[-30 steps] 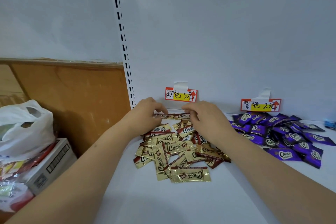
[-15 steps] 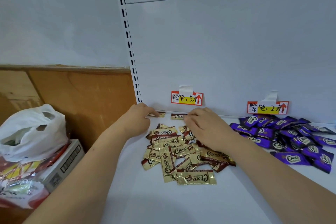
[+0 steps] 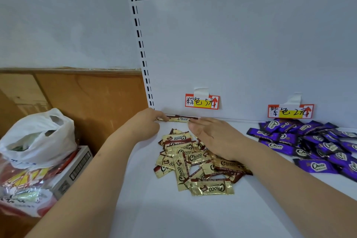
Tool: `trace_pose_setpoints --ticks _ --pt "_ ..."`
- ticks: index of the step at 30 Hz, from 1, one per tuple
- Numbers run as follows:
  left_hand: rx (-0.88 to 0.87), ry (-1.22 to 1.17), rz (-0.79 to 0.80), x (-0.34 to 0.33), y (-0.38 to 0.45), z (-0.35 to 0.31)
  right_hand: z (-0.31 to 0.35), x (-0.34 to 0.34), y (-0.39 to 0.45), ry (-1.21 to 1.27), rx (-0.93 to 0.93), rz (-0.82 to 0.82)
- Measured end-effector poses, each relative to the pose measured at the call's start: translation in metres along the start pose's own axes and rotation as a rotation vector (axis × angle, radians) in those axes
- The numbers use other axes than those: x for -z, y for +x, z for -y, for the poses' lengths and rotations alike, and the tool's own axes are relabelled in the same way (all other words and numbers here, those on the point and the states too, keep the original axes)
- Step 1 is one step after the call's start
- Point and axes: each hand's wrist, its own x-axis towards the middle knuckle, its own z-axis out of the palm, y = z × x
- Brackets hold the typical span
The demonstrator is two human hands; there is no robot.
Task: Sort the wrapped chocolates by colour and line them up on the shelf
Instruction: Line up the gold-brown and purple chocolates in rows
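Observation:
A short row of gold-wrapped chocolates (image 3: 180, 119) lies flat against the shelf's back wall, under the left price label (image 3: 201, 101). My left hand (image 3: 144, 124) pinches the row's left end. My right hand (image 3: 211, 136) pinches its right end with thumb and fingertips. A loose heap of gold chocolates (image 3: 193, 160) lies just in front of both hands, partly under my right wrist. To the right, a heap of purple chocolates (image 3: 309, 141) sits below the second label (image 3: 290, 111).
The white shelf board (image 3: 173, 216) stretches toward me in front of the heaps. A slotted upright (image 3: 142, 50) marks the shelf's left edge. Left of the shelf stand a white plastic bag (image 3: 38, 137), a cardboard box (image 3: 77, 162) and snack packets.
Both hands moved from above the gold heap back to the rear wall and set the chocolates they held down along it. The camera has tilted slightly.

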Motion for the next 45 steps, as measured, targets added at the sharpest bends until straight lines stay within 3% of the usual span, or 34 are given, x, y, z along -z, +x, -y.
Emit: trace_pose_setpoints --ticks 5,8,11,13,15,17,19,24,27,33,36,38,42,45 --pt "-0.024 0.016 -0.047 0.003 -0.004 -0.005 0.004 0.000 0.001 0.032 -0.004 0.016" --pt "-0.124 -0.028 -0.109 0.005 -0.008 -0.013 0.006 0.007 -0.003 0.161 0.037 -0.195" --pt "-0.199 -0.091 0.016 0.005 -0.014 -0.023 -0.001 0.019 -0.004 0.214 -0.045 -0.407" --pt "-0.193 -0.061 0.126 0.004 -0.017 -0.029 -0.008 0.028 -0.009 0.148 -0.150 -0.349" --pt "-0.197 -0.016 0.175 0.003 -0.021 -0.036 -0.010 0.035 -0.022 0.101 -0.234 -0.168" --pt "-0.244 -0.048 0.205 0.000 -0.025 -0.044 -0.007 0.043 -0.036 0.005 -0.232 -0.018" --pt "-0.312 -0.091 0.227 -0.004 -0.029 -0.053 -0.004 0.046 -0.049 -0.023 -0.205 0.029" --pt "-0.362 -0.234 0.276 -0.004 -0.033 -0.063 -0.014 0.030 -0.073 0.283 -0.184 -0.092" --pt "-0.344 -0.347 0.287 -0.002 -0.035 -0.061 -0.017 0.026 -0.073 0.334 -0.138 -0.184" --pt "-0.262 -0.411 0.148 -0.003 -0.033 -0.059 -0.021 0.030 -0.069 0.342 -0.164 -0.317" --pt "-0.236 -0.497 0.201 -0.003 -0.034 -0.060 -0.021 0.030 -0.062 0.480 -0.162 -0.409" --pt "-0.213 -0.609 0.206 -0.002 -0.033 -0.060 -0.018 0.028 -0.055 0.501 -0.188 -0.394" --pt "-0.136 -0.679 -0.070 0.001 -0.024 -0.051 -0.004 0.016 -0.046 0.313 -0.159 -0.147" --pt "-0.105 -0.690 -0.084 -0.003 -0.022 -0.049 -0.004 0.017 -0.045 0.259 -0.120 -0.094"
